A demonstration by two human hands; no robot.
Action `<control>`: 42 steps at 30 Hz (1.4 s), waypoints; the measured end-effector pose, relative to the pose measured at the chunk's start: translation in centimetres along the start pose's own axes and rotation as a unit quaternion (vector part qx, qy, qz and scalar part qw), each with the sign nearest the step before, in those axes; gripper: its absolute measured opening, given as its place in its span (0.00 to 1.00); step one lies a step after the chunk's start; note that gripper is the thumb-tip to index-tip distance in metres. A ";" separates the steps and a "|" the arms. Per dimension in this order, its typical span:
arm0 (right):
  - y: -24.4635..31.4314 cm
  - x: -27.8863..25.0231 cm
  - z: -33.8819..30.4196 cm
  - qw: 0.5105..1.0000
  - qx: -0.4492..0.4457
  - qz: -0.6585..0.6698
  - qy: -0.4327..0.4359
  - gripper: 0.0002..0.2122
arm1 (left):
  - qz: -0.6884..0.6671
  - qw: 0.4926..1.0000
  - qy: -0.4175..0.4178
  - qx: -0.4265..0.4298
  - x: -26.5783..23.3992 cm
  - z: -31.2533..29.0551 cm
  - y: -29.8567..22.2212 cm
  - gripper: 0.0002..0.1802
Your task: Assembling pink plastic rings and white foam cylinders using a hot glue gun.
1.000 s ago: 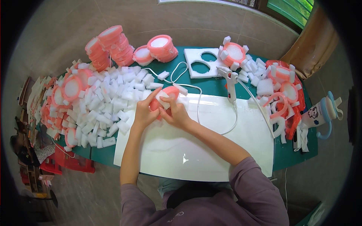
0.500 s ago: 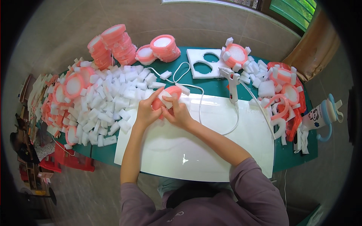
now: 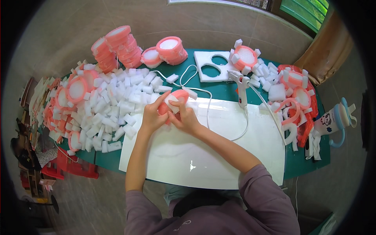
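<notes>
Both hands grip one pink foam ring with a white centre (image 3: 181, 93), held above the far left part of a glossy white board (image 3: 219, 156). My left hand (image 3: 152, 116) is closed around its left side, forefinger stretched along the rim. My right hand (image 3: 187, 118) presses on its near face, with thumb and fingertips close to the left thumb. A white foam block (image 3: 190, 93) juts out at the ring's far right edge; whether it is attached I cannot tell. The ring's underside is hidden. To the right, a white glue gun (image 3: 242, 91) rests at the board's far edge.
Loose white foam blocks (image 3: 111, 102) are heaped on the left. Stacks of pink-rimmed discs (image 3: 127, 49) stand at the back, beside a foam sheet with round holes (image 3: 201, 58). White cords (image 3: 210, 105) cross the green table. A bottle (image 3: 327, 121) stands far right.
</notes>
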State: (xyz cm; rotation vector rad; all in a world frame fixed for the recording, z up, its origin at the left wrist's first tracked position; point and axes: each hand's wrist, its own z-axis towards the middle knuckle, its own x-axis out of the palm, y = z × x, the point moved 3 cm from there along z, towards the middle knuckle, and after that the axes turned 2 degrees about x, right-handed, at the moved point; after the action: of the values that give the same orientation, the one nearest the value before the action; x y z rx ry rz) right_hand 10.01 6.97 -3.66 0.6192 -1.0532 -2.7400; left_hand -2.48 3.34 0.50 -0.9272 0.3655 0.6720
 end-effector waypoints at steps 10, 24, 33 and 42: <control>0.3 0.0 0.1 1.000 0.013 0.016 -0.007 0.18 | -0.003 1.000 0.008 -0.003 -0.1 0.0 0.0 0.35; 0.6 -0.2 0.1 1.000 0.002 0.013 -0.002 0.18 | 0.004 1.000 0.014 -0.006 -0.1 0.0 -0.1 0.35; 0.4 0.0 0.2 0.999 0.018 0.029 -0.022 0.18 | -0.005 1.000 0.009 0.002 -0.2 0.0 0.0 0.35; 0.5 -0.1 0.2 0.999 0.017 0.021 -0.019 0.18 | -0.001 1.000 0.007 0.001 -0.2 0.1 -0.1 0.35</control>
State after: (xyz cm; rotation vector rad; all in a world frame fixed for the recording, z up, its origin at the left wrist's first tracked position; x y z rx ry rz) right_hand 10.01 6.73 -3.18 0.5448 -1.1114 -2.7144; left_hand -2.52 3.28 0.69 -0.9306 0.3769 0.6635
